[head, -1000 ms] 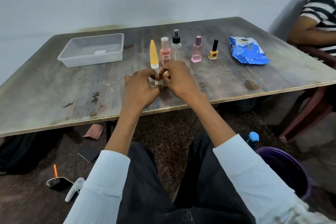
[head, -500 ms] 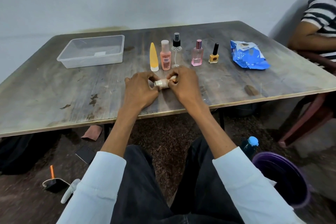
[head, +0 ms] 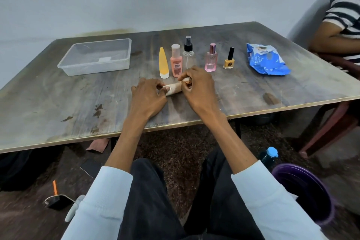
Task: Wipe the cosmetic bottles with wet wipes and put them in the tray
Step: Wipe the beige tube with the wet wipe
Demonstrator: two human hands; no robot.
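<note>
worn grey wooden table (head: 58, 103) stands against a pale wall, with a clear rectangular plastic tray (head: 95, 56) at its far left. right of the tray a row stands upright: a yellow cone-shaped tube (head: 163, 63), a peach bottle with a white cap (head: 176, 60), a clear spray bottle with a black pump (head: 188, 52), a pink perfume bottle (head: 211, 58) and a yellow nail polish bottle with a black cap (head: 229, 58). a blue wet wipes pack (head: 266, 60) lies further right. near the front edge, the left hand (head: 148, 97) and right hand (head: 198, 87) pinch opposite ends of a small beige tube wrapped in a white wipe (head: 174, 89), fingers curled on it, just above the tabletop.
</note>
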